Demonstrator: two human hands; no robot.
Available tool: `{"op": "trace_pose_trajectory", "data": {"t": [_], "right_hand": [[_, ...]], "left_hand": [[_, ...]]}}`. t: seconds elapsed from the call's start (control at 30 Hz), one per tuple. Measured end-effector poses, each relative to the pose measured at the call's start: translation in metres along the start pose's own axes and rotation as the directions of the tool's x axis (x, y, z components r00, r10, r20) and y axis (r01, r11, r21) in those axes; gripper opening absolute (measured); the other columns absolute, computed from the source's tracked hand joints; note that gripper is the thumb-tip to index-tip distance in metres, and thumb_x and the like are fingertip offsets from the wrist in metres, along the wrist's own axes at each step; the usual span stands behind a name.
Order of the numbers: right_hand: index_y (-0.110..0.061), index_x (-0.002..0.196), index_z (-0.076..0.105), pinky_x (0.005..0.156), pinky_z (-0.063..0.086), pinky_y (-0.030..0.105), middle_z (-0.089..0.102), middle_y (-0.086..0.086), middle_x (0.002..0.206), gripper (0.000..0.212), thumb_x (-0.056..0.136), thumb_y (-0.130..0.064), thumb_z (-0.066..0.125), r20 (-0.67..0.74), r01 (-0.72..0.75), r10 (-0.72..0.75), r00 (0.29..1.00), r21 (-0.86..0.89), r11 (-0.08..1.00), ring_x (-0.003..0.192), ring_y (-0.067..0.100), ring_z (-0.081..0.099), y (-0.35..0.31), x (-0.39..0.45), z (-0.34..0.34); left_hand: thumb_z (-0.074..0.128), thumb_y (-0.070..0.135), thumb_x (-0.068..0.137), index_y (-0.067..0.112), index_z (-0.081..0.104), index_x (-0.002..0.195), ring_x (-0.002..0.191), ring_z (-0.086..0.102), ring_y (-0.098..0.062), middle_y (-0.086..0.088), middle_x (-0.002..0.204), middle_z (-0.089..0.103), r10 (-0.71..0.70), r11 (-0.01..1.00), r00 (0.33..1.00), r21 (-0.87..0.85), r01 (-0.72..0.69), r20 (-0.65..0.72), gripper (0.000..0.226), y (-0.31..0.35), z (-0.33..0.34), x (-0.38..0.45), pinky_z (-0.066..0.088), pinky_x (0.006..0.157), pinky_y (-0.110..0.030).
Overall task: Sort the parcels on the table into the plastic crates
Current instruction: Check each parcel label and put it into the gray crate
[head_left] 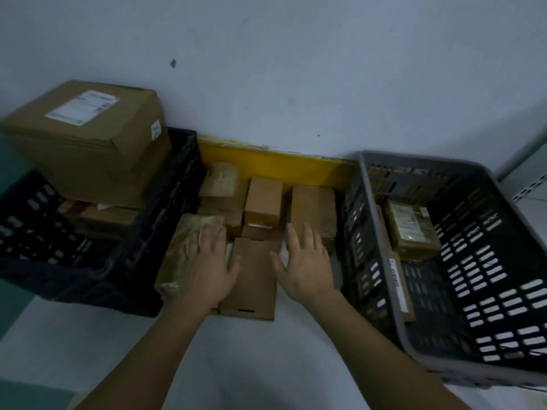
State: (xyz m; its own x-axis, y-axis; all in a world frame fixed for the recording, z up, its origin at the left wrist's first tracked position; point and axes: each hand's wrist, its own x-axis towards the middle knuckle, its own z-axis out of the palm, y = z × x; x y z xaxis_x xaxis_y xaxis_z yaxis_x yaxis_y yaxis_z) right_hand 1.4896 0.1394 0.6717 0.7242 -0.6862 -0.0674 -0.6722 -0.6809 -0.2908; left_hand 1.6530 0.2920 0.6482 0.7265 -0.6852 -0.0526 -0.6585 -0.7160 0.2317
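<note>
Nearest, both forearms reach in over the pale counter point(251, 365). The left hand point(208, 266) is spread flat, fingers apart, its palm lying on the edge of a plastic-wrapped parcel point(183, 247) and gripping nothing. The right hand point(305, 266) is likewise spread wide and empty, hovering over or just touching the right edge of a flat brown box point(253, 279) that lies between the two hands.

Beyond them, more small parcels crowd together: an upright brown carton point(263, 199), a squat box point(313, 208) to its right and a taped bundle point(220, 179) at the back, against a yellow board point(281, 164).

To the left stands a black crate point(165, 232), already filled, a large labelled carton point(88, 137) perched on top. To the right sits a grey crate point(381, 220) holding a few parcels, with room to spare.

The likely risks: a flat box lifted by its edges with open palms may slip or tip; pulling it out may topple the upright carton touching it; and adding anything to the black crate could unsettle that perched carton
</note>
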Motion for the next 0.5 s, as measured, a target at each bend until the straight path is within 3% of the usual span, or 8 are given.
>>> {"op": "trace_pose_trajectory", "data": {"t": [0.27,0.4,0.5], "right_hand": [[-0.023,0.170,-0.004,0.126,0.028,0.053,0.009,0.015,0.177,0.098,0.099,-0.067,0.048,0.322,-0.247,0.260,0.910,-0.083,0.965,0.160,0.041,0.016,-0.004,-0.021,0.113],[-0.018,0.170,-0.004,0.124,0.033,0.054,0.010,0.016,0.176,0.098,0.101,-0.065,0.047,0.413,-0.275,0.285,0.865,-0.085,0.958,0.159,0.041,0.019,-0.010,-0.020,0.137],[-0.017,0.169,0.000,0.118,0.041,0.055,0.024,0.018,0.170,0.100,0.099,-0.066,0.050,0.432,-0.255,0.251,0.866,-0.051,0.966,0.150,0.042,0.032,-0.014,-0.014,0.149]], "left_hand": [[0.035,0.068,0.104,0.028,-0.006,0.171,0.163,-0.013,-0.039,-0.010,0.178,-0.013,0.072,0.996,0.970,0.042,-0.084,0.234,0.088,-0.038,0.026,-0.008,0.007,0.128,-0.064],[0.039,0.064,0.104,0.027,-0.007,0.171,0.163,-0.008,-0.041,-0.013,0.179,-0.005,0.094,0.986,0.969,0.114,-0.123,0.227,0.089,-0.048,0.035,-0.011,0.015,0.127,-0.065],[0.044,0.060,0.103,0.027,0.000,0.171,0.163,-0.003,-0.040,-0.011,0.178,0.000,0.108,0.983,0.965,0.118,-0.139,0.240,0.087,-0.049,0.032,-0.009,0.019,0.125,-0.065]]}}
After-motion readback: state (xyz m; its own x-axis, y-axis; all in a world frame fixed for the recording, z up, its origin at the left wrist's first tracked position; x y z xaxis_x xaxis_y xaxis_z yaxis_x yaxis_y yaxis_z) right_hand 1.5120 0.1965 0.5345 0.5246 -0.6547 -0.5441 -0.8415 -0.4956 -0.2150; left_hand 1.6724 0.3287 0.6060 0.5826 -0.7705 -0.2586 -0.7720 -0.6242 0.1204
